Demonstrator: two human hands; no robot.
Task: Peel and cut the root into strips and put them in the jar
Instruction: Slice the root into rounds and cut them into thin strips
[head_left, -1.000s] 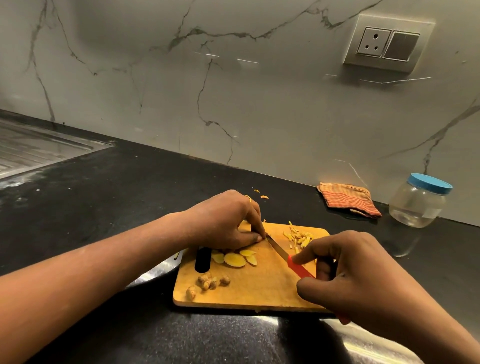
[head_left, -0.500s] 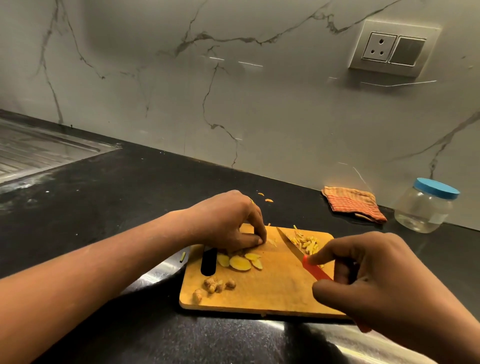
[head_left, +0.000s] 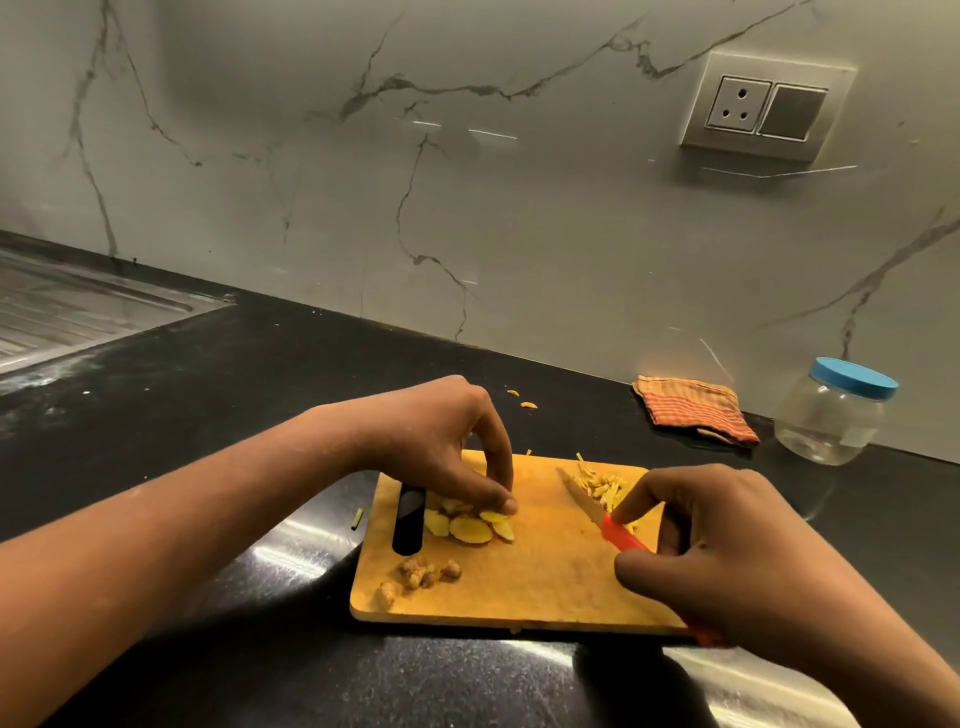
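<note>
Marble-look wall at the back, socket plate (head_left: 766, 106) up on the right, black stone bench (head_left: 208, 405) under everything. Far left is the steel sink drainer (head_left: 78, 312), not in play.

Next along, my left grip (head_left: 441, 447) is over the left half of the wooden cutting board (head_left: 545, 577). Its fingers are curled down with the thumb tucked in, pinching the top of the root slices (head_left: 470, 530) that sit just beside the board's handle slot. Near the front left corner there's a little heap of brown peel scraps (head_left: 418, 571), so I'd call the peeling done. A couple of stray bits (head_left: 527, 404) are on the bench behind the board.

The middle of the board is bare. Then comes the knife (head_left: 582, 501), blade angled toward the back of the board. It's clear of the slices and right beside the pile of strips (head_left: 602, 486) at the back right corner. My right grip (head_left: 727, 551) is wrapped round the red handle, forefinger stretched forward to where the blade starts.

Further right, well apart from the board, are a folded orange cloth (head_left: 693, 410) and then the jar (head_left: 831, 421) against the wall. Its blue lid is on and it looks empty.

So where am I? Somewhere in the middle of the cutting, I reckon. One batch is in strips and a handful of slices is waiting. After that the lid has to come off and everything goes in, since nothing has reached the jar yet.
</note>
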